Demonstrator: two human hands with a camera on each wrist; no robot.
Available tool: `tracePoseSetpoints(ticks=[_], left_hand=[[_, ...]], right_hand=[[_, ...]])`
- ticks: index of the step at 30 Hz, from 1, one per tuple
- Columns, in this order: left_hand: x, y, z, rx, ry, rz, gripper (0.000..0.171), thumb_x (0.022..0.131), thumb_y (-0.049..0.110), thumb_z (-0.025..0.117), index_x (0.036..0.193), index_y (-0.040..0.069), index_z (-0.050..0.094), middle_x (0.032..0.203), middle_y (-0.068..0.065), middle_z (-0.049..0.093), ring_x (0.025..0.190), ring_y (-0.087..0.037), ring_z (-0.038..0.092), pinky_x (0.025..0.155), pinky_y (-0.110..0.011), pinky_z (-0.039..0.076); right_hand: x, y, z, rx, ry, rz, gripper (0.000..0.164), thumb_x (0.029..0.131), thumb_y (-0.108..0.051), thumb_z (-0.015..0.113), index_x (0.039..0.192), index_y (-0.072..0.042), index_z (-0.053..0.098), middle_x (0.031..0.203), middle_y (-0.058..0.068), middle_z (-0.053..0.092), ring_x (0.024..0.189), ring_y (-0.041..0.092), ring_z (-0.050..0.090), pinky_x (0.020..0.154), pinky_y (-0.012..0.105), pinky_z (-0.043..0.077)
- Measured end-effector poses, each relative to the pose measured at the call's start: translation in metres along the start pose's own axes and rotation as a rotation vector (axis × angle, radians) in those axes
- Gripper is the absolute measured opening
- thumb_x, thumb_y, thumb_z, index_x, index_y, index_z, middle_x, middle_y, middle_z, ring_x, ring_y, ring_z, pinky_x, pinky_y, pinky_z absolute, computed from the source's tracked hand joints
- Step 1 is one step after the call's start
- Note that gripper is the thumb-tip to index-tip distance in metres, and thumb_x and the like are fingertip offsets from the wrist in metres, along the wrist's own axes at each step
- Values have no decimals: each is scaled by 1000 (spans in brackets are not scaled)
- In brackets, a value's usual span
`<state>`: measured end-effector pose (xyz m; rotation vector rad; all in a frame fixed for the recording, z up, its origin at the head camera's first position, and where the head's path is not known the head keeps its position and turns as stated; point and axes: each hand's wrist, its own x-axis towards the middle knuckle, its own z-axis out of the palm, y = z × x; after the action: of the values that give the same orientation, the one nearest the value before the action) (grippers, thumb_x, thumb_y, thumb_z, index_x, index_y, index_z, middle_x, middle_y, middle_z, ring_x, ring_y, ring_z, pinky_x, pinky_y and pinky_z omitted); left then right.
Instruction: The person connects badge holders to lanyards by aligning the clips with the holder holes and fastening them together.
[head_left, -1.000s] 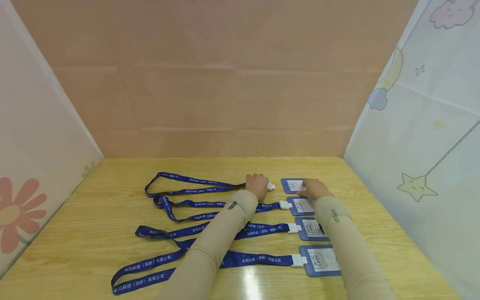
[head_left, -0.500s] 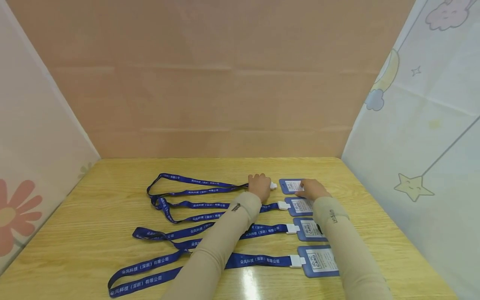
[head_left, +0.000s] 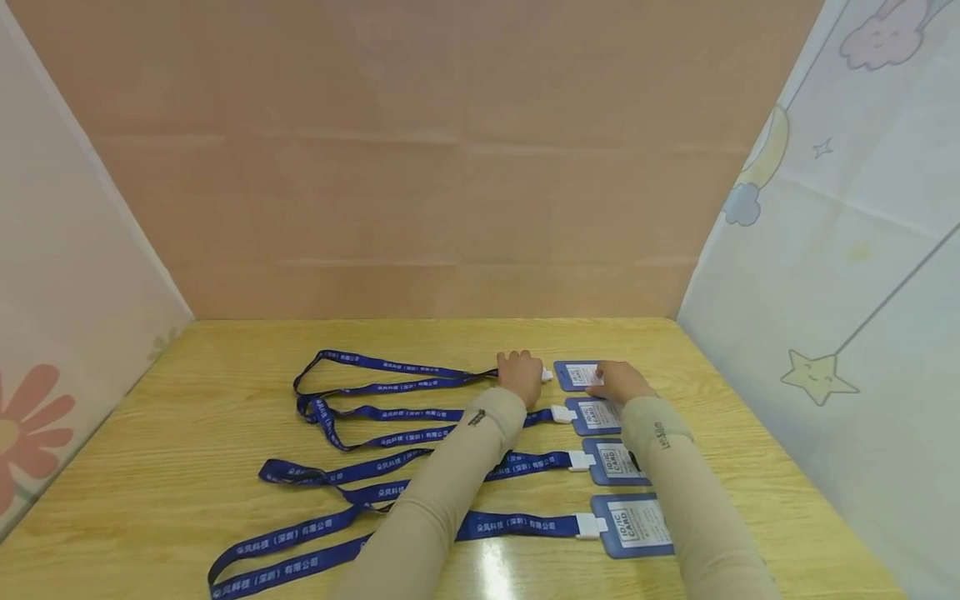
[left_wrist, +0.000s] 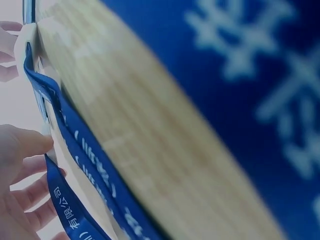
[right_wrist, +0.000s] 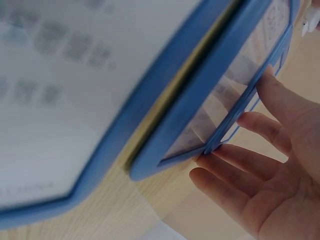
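Four blue lanyards lie in rows across the table. My left hand [head_left: 521,375] grips the farthest lanyard [head_left: 405,367] close to its white clip [head_left: 547,375], and in the left wrist view the thumb [left_wrist: 37,143] presses on it. Just right of that clip is a loose blue badge holder [head_left: 570,377] with a white ID/IC card insert. My right hand [head_left: 626,382] pinches its right side between thumb and fingers. The clip's tip and the holder's slotted end are nearly touching; whether they meet is too small to tell.
Nearer me, three more badge holders, the second [head_left: 592,415], third [head_left: 617,462] and nearest [head_left: 636,525], hang on white clips of their lanyards. The nearest lanyard [head_left: 277,575] loops toward the front left. A plain backdrop [head_left: 450,208] and patterned side panels [head_left: 847,275] enclose the wooden table [head_left: 187,433].
My left hand has moved slightly right with the lanyard, bringing its white clip closer to the loose badge holder. The right hand keeps its hold. The whole view has drifted a little.
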<state>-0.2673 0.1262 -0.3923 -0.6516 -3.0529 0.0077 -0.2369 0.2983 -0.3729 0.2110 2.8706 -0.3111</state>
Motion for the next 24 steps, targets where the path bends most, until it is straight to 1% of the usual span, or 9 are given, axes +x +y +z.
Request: tracePoseSetpoints(ticks=[4, 5, 9, 12, 17, 24], left_hand=[[0, 3, -4, 3, -29, -4, 13, 91, 23, 58, 95, 24, 70, 107, 3, 64, 102, -17, 57, 98, -44, 41], [0, 4, -5, 0, -35, -5, 12, 91, 23, 58, 94, 24, 70, 107, 3, 64, 102, -17, 57, 98, -44, 41], [1, 8, -6, -27, -31, -8, 12, 90, 20, 59, 88, 23, 70, 106, 3, 65, 102, -17, 57, 98, -44, 40], [2, 10, -6, -37, -21, -7, 12, 90, 19, 60, 86, 23, 71, 104, 3, 65, 100, -17, 57, 97, -44, 39], [4, 12, -6, -27, -8, -11, 12, 90, 20, 60, 88, 24, 71, 103, 4, 66, 99, -16, 58, 97, -43, 40], [8, 12, -1, -38, -22, 0, 13, 90, 17, 60, 91, 22, 72, 105, 3, 66, 100, -16, 58, 97, -44, 40]], right_hand=[[-1, 0, 0, 12, 9, -3, 42, 87, -25, 65, 118, 2, 56, 117, 23, 61, 106, 36, 58, 96, 50, 43], [-1, -1, 1, 19, 11, -2, 42, 86, -25, 66, 118, 2, 56, 116, 22, 61, 103, 35, 59, 95, 50, 44], [-1, -1, -1, -26, 24, -27, 40, 86, -26, 66, 113, 3, 58, 109, 21, 64, 90, 28, 59, 90, 47, 47], [-1, -1, -2, -51, 30, -38, 39, 86, -26, 67, 111, 3, 59, 107, 21, 65, 86, 26, 59, 88, 46, 48], [0, -1, -2, -44, 29, -28, 41, 86, -27, 66, 114, 2, 58, 110, 21, 64, 91, 28, 60, 91, 47, 47], [-1, 0, 0, -17, 25, -13, 42, 86, -27, 67, 116, 1, 58, 114, 21, 63, 98, 31, 60, 94, 49, 45]])
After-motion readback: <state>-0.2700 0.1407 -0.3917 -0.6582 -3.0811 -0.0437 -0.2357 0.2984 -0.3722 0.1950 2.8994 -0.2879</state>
